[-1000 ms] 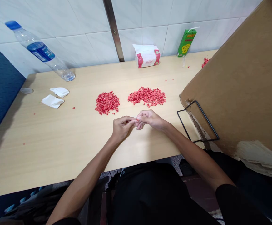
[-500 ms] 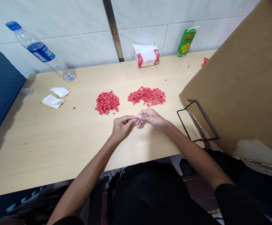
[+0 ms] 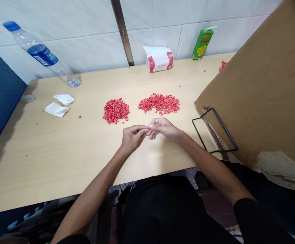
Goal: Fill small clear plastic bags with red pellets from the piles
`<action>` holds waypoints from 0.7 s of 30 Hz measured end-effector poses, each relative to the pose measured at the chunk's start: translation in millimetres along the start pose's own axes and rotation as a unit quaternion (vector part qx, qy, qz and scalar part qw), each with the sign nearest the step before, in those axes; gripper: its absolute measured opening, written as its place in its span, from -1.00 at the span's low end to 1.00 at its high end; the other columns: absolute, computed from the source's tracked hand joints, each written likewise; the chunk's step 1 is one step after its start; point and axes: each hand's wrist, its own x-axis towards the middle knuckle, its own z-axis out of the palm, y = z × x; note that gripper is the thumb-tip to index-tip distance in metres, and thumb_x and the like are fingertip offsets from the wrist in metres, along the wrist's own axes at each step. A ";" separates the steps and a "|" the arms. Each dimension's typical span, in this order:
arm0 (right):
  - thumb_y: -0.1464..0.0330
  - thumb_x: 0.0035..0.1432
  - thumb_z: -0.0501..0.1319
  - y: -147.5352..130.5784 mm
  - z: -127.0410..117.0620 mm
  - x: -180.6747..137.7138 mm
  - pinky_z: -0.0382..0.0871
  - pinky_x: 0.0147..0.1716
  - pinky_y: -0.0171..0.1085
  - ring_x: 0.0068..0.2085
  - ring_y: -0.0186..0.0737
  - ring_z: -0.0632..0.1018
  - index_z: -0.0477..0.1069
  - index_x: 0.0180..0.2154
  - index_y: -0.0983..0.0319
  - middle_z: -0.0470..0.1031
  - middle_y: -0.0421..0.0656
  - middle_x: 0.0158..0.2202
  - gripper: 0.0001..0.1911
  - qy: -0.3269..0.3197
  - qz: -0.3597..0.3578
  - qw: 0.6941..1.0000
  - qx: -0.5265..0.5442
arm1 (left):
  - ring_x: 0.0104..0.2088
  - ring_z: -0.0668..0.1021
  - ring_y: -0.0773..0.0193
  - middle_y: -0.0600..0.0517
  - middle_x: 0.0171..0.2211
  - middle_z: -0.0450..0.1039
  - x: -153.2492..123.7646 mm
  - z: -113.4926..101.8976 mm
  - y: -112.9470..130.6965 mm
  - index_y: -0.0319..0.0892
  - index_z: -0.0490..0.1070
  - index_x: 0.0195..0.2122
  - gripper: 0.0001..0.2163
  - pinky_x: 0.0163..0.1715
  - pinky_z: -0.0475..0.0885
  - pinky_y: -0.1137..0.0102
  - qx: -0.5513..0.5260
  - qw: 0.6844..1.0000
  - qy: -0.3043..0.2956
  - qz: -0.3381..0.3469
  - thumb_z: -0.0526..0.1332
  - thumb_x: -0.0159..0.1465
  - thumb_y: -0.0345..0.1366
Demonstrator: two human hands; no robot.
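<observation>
The pale tabletop (image 3: 91, 152) runs along a white tiled wall (image 3: 81, 20). At its right end a tall brown panel (image 3: 249, 84), torn along its lower edge, slants across and blocks the view of what lies behind it; a blue panel (image 3: 2, 105) closes off the left end.

The largest container is a clear bottle (image 3: 44, 56) with a blue cap and label, standing near the wall at the left; whether any liquid is inside cannot be told. A black wire frame (image 3: 214, 130) juts over the tabletop beside the brown panel. Near the wall sits a white and pink tissue pack (image 3: 160, 61), a white flap raised at its top, its contents hidden. To its right a smaller green carton (image 3: 202, 45), with a white straw in its top, also hides what it holds.

A long pile (image 3: 160, 103) of small red pieces lies just beyond the hands, with a rounder pile (image 3: 116, 110) to its left, the two apart. The left hand (image 3: 132, 138) and right hand (image 3: 164, 128) meet in front of them, above the tabletop. Folded papers (image 3: 56, 109) lie at the left; a red cluster (image 3: 223, 65) is partly covered by the brown panel. Smallest is the red piece (image 3: 149, 128) between the fingertips: the grip of each hand is pinched closed on it, mostly covering it.
</observation>
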 end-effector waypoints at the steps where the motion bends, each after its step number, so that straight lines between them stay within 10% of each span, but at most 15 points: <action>1: 0.05 -0.05 0.38 0.0 -0.1 0.0 0.48 -0.50 -0.35 -0.48 -0.27 0.61 0.37 -0.37 0.32 0.60 -0.09 -0.47 -0.53 0.000 0.000 1.000 -0.001 | -0.50 0.58 0.31 -0.01 -0.46 0.60 0.0 -0.1 -0.4 -0.20 0.60 -0.36 -0.87 -0.44 0.52 0.43 0.002 1.000 0.000 0.000 0.33 0.11 -0.27; 21: 0.02 -0.07 0.37 2.9 3.3 1.5 0.48 -0.49 -0.33 -0.48 -0.28 0.61 0.36 -0.36 0.29 0.59 -0.13 -0.48 -0.52 0.033 -0.024 0.999 -0.006 | -0.52 0.53 0.36 0.00 -0.44 0.60 0.1 1.3 4.1 -0.22 0.57 -0.33 -0.84 -0.48 0.46 0.46 0.053 0.998 0.014 0.013 0.28 0.16 -0.25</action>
